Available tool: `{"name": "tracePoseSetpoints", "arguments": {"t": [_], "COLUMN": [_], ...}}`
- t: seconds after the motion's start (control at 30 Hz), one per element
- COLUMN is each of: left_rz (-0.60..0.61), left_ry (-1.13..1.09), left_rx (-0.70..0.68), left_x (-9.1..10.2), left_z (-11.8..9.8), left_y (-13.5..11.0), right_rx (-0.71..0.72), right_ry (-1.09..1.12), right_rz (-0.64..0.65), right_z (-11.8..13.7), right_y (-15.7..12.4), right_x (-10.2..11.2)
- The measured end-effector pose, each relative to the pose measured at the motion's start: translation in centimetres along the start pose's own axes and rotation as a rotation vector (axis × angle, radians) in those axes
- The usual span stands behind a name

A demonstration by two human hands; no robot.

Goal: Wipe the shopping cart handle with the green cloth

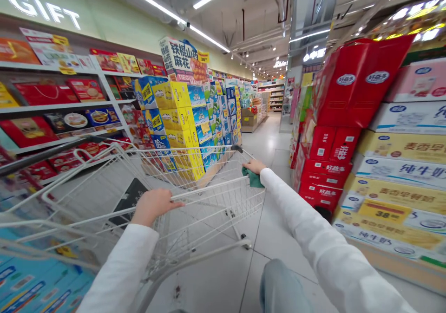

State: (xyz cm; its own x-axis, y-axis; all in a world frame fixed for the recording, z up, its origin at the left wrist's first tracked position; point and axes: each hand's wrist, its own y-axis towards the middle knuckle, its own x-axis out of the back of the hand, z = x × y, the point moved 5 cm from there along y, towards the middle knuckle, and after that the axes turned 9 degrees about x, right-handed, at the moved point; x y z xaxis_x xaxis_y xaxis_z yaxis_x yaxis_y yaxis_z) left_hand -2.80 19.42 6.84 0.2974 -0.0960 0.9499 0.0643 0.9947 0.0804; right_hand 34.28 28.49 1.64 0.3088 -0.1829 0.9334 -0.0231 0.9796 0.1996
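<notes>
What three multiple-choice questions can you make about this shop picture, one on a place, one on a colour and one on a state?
1. Where is the green cloth?
A. On the floor
B. On the wire shopping cart, under the right hand
C. On a shelf

2. What colour is the tall box stack to the right of the cart?
A. Red
B. Blue
C. Yellow

3. How is the left hand placed?
A. Holding a box
B. Resting on the floor
C. Curled over a cart wire

Answers:
1. B, the cloth shows beneath the right hand at the cart.
2. A, the boxes are red with white oval labels.
3. C, the hand lies curled over the wire.
</notes>
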Motion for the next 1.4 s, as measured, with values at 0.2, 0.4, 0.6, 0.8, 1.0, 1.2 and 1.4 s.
{"name": "tracePoseSetpoints", "arguments": {"t": [0.2, 0.4, 0.6, 0.8, 1.0, 1.2, 1.4], "left_rz": [0.255, 0.316, 0.296, 0.175, 0.13, 0.093, 0.116], "left_ry": [-0.151, -0.187, -0.19, -0.143, -0.138, -0.14, -0.129], "left_rx": [0.0, -0.054, -0.02, -0.038, -0.088, -0.086, -0.054], "left_x": [-0.1, 0.0, -0.2, 0.1, 0.9, 1.1, 0.8], "left_z": [-1.2, -2.7, -2.2, -1.9, -3.3, -3.6, -3.7], "left_y": [0.6, 0.2, 0.6, 0.4, 0.3, 0.6, 0.5], "right_rx": [-0.078, -0.036, 0.045, -0.097, -0.159, 0.006, 0.023], "right_ry": [-0.047, -0.022, 0.023, 0.02, 0.008, 0.031, 0.046], "right_rz": [-0.035, -0.089, -0.246, -0.251, -0.261, -0.282, -0.342], "right_z": [-1.1, 4.9, 9.8, 1.8, 1.8, 11.2, 8.5], "right_y": [-3.3, -4.9, -6.3, -7.1, -6.7, -6.3, -6.6], "right_x": [0.8, 0.2, -0.6, 1.4, 1.2, -0.8, -0.1]}}
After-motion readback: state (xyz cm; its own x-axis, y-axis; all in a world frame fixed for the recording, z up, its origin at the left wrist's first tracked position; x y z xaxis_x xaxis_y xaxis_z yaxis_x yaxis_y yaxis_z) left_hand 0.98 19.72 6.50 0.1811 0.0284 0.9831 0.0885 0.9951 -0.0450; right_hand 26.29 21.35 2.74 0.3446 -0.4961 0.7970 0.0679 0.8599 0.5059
